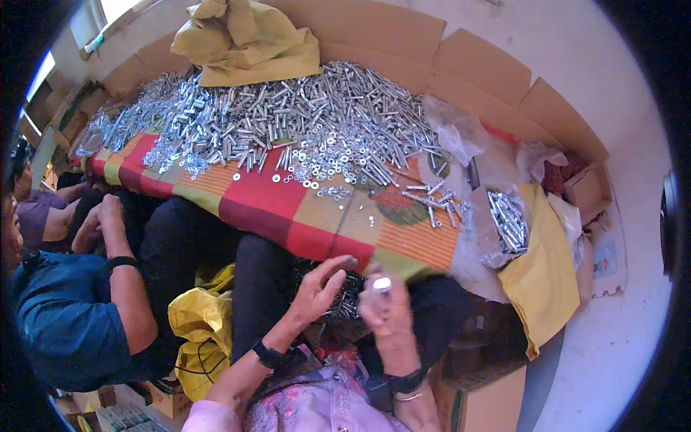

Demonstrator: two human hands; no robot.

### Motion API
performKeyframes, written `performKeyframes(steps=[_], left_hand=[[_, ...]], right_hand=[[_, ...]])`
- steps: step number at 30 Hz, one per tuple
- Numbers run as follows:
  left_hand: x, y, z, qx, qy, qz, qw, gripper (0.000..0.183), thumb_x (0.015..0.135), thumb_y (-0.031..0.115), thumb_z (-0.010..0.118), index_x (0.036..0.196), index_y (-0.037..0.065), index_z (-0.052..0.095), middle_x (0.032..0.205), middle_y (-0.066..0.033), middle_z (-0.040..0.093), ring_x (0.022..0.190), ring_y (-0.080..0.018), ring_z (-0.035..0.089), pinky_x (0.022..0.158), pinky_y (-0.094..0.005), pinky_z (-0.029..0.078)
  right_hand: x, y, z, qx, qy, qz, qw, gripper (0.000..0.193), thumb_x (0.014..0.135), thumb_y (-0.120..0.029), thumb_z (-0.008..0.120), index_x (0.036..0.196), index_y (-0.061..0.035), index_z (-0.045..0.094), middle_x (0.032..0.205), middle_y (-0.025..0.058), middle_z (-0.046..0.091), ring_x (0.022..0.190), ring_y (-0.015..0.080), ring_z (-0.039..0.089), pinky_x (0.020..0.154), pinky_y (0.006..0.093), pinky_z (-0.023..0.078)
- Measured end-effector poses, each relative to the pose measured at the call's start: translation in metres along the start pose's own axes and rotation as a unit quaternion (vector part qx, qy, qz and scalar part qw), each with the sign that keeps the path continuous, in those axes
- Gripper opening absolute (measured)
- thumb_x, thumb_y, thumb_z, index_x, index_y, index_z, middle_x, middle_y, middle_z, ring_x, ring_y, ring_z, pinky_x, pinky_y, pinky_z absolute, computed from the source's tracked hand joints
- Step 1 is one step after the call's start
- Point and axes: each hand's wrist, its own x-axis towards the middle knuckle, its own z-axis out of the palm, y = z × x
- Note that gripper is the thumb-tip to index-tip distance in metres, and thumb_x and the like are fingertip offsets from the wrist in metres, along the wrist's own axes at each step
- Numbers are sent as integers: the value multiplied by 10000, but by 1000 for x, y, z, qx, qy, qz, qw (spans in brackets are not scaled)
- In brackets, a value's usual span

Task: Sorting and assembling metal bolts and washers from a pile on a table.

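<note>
My left hand (314,294) hovers over my lap at the cloth's near edge, fingers stretched out and thumb apart, with nothing seen in it. Beside it, my right hand (389,311) is closed around a shiny metal piece (382,285) with a bright rounded end; motion blur hides its exact kind. Beyond both hands, a large heap of silver anchor bolts (288,108) covers the far part of a checked cloth (263,198). Loose washers (324,162) lie along the heap's near side. A smaller group of bolts (435,201) rests on the cloth at the right.
An open box of bolts (508,222) stands at the right, beside a yellow cloth sack (540,270). Cardboard sheets (475,61) wall the far side. Another person (79,309) sits close on my left, a second farther along. A yellow bag (198,331) lies between us.
</note>
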Motion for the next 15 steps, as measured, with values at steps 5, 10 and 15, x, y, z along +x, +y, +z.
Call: performKeyframes(steps=[5,10,15], left_hand=[[1,7,21,-40,-11,-34,999,347,913,177,445,1193,-29,454,1116,-119,550,1043,-166,504,909,-286,379],[-2,-12,16,-119,-34,-96,988,360,915,146,438,1216,-49,411,1088,-126,556,985,-166,545,863,-281,418],[12,-10,-14,-36,90,-51,994,267,917,131,422,1061,-60,541,925,-119,623,856,-158,603,779,-271,466]], right_hand=[[28,-10,-28,-320,79,-129,935,155,834,-148,487,948,-43,497,526,-23,393,331,58,317,263,197,265],[13,-22,-9,-298,77,-79,948,182,790,-117,509,946,-25,489,569,26,425,330,83,339,265,211,287],[51,-118,-25,-580,186,-317,726,236,823,-202,516,991,-36,511,740,140,575,482,232,530,436,334,428]])
